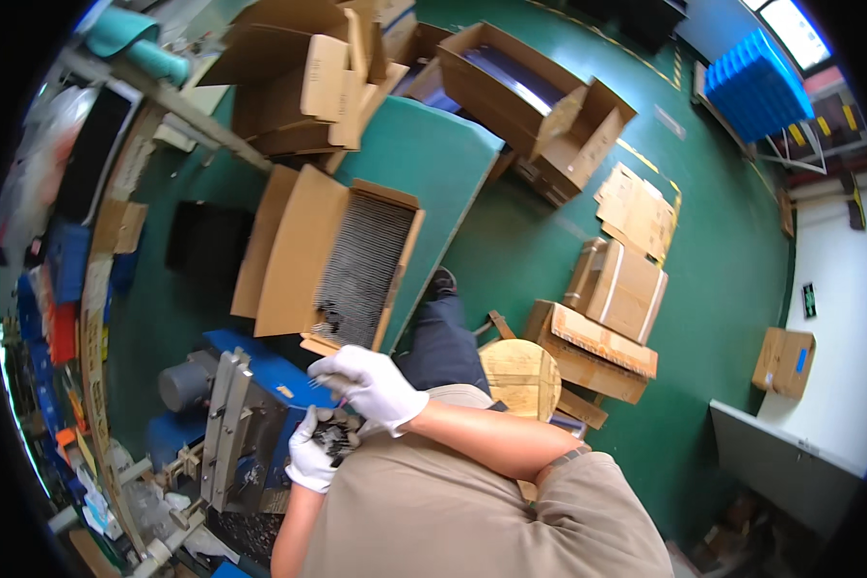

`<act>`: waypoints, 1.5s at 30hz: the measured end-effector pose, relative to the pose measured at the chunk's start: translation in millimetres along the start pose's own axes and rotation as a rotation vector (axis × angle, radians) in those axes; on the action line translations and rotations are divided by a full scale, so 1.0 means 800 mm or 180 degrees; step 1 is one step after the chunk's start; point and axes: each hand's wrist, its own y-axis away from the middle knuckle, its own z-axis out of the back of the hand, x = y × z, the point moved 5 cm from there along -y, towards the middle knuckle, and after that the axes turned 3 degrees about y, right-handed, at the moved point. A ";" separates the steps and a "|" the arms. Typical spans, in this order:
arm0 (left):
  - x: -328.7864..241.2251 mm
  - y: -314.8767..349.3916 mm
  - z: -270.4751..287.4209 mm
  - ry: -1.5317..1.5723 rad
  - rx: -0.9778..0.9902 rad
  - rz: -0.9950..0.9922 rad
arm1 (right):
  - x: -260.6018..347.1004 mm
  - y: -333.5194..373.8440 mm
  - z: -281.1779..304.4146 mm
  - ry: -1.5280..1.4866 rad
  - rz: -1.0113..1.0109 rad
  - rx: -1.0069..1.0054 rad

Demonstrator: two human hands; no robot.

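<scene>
My left hand (310,457), in a white glove, cups a bunch of small dark metal parts (336,438) close to my waist. Just above it, my right hand (374,387), also gloved in white, has its fingers pinched together. Something small and thin shows at those fingertips, too small to name. Beyond my hands an open cardboard box (410,252) lies on a green tabletop (424,144). Tightly packed rows of thin grey metal parts (364,252) fill most of it, and a loose dark cluster (329,316) sits in its near corner.
Left of my hands stands a machine with a blue plate (277,371) and a grey motor (185,385). Open cartons (491,82) stand beyond the table. A round wooden stool (520,378) and stacked cartons (618,289) are at my right. Cluttered shelving (96,318) runs along the far left.
</scene>
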 end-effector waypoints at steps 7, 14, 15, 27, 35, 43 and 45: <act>0.000 -0.013 -0.017 0.0462 -0.0044 -0.0096 | 0.066 -0.068 0.004 0.1502 0.0826 0.0106; -0.008 -0.021 -0.040 0.0882 0.0323 -0.0500 | 0.114 -0.139 -0.067 0.2464 0.2036 0.1420; -0.007 -0.023 -0.040 0.0970 0.0370 -0.0503 | 0.113 -0.145 -0.076 0.2497 0.2074 0.1540; -0.026 -0.042 -0.034 0.1276 0.0889 -0.0616 | 0.112 -0.150 -0.132 0.2712 0.2824 0.2050; -0.031 -0.042 -0.045 0.1310 0.1048 -0.0462 | 0.094 -0.115 -0.098 0.2378 0.1238 0.2701; -0.030 -0.069 -0.043 0.1273 0.1093 -0.0350 | 0.068 -0.114 -0.071 0.3196 0.1664 0.2620; -0.034 -0.069 -0.050 0.1169 0.1043 -0.0400 | 0.074 -0.113 -0.068 0.3040 0.1687 0.2240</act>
